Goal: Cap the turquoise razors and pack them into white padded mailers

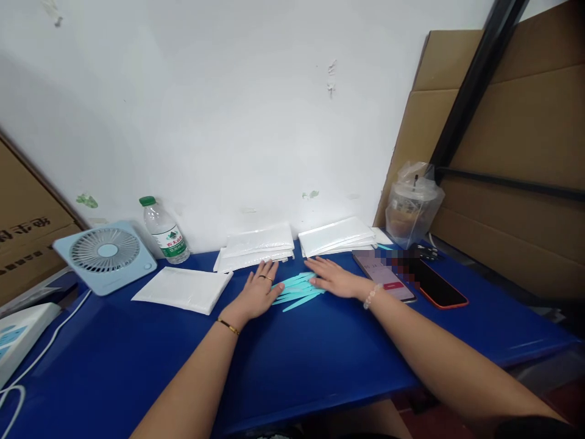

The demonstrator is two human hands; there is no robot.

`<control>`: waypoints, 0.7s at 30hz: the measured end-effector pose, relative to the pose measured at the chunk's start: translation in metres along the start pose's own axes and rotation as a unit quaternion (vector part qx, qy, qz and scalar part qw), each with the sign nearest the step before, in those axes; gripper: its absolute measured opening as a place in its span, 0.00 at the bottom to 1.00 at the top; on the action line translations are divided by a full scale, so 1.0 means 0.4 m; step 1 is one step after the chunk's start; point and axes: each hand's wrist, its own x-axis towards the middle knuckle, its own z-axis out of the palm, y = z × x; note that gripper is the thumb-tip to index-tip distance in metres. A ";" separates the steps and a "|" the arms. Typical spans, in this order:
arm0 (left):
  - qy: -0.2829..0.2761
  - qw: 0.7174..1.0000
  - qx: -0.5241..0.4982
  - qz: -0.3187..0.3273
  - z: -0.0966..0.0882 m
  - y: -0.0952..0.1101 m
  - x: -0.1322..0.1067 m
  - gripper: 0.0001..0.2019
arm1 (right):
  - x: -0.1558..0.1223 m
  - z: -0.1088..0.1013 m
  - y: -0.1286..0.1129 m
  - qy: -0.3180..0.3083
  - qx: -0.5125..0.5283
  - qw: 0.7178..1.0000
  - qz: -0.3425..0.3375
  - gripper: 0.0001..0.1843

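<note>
thin, flat teal strips, fanned in a loose heap on the blue bench, just before two stacks of white packets. left grip spread flat, palm down, touching the heap's left edge, clasping nothing. right grip likewise flat and open, resting on its right end.

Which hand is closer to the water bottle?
Left. The left hand lies flat to the right of the water bottle; the right hand is farther right, beyond the teal strips.
</note>
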 end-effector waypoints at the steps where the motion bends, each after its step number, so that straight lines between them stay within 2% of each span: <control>1: -0.010 1.000 0.019 -0.002 0.018 0.015 0.004 0.32 | -0.005 0.018 -0.008 -0.001 -0.019 1.000 0.004 0.36; 6: 0.003 0.996 0.093 0.001 0.071 0.094 -0.006 0.30 | -0.045 0.091 -0.077 0.016 -0.030 0.999 -0.012 0.38; 9: -0.031 0.996 0.079 0.032 0.073 0.134 -0.024 0.31 | -0.067 0.082 -0.099 0.017 0.024 0.999 -0.034 0.36; 11: -0.016 0.998 0.050 0.042 0.059 0.139 -0.025 0.32 | -0.063 0.054 -0.093 0.054 0.064 0.996 -0.023 0.31; 13: 0.037 0.998 0.025 0.038 0.037 0.121 -0.013 0.29 | -0.040 0.021 -0.075 0.102 0.072 0.992 -0.002 0.25; 15: 0.084 0.996 0.008 0.022 0.014 0.082 0.008 0.23 | -0.005 -0.004 -0.056 0.105 0.046 0.993 0.016 0.16; 18: 0.082 0.996 -0.007 -0.030 -0.005 0.018 0.038 0.14 | 0.045 -0.008 -0.042 0.077 0.043 0.996 0.030 0.10; 21: 0.064 0.996 -0.036 -0.048 -0.006 -0.019 0.052 0.09 | 0.072 0.009 -0.048 0.087 0.072 0.994 0.007 0.08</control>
